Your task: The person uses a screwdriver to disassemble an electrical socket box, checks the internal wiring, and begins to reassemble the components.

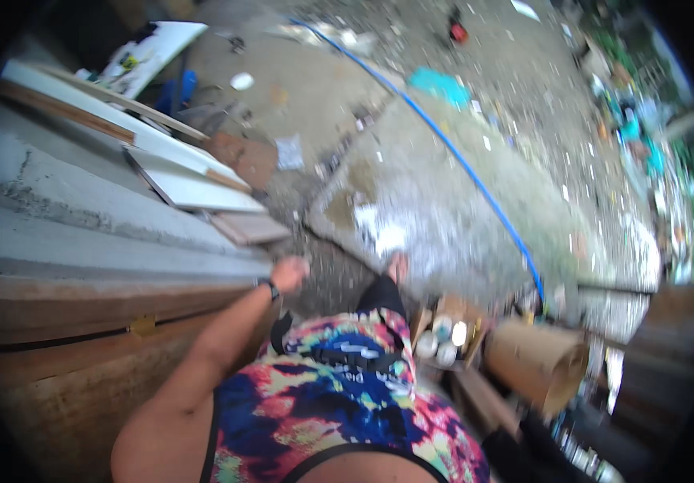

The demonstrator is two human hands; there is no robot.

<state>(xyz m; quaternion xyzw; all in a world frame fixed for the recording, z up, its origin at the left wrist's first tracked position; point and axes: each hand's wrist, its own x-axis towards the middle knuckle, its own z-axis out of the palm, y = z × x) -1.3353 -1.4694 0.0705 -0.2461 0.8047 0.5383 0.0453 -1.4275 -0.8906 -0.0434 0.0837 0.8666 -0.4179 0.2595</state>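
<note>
My left hand (pixel 289 274) hangs at my side, with a dark band (pixel 269 289) around the wrist. Blur smears its fingers, and I see nothing held in it. Closest to it is the end of a pale board (pixel 250 228), part of a pile of boards leaning by a low concrete ledge (pixel 81 201); hand and board look apart. My right hand is out of the picture. One bare foot (pixel 397 267) rests on the wet concrete slab (pixel 451 209) in front of me.
A blue hose (pixel 461 157) curves across the slab. Beside me on the right are an open box (pixel 474 346) of round containers and a brown cardboard drum (pixel 528 362). Teal plastic (pixel 441 86) lies ahead, and litter lines the far right. A wooden surface (pixel 81 378) borders my left.
</note>
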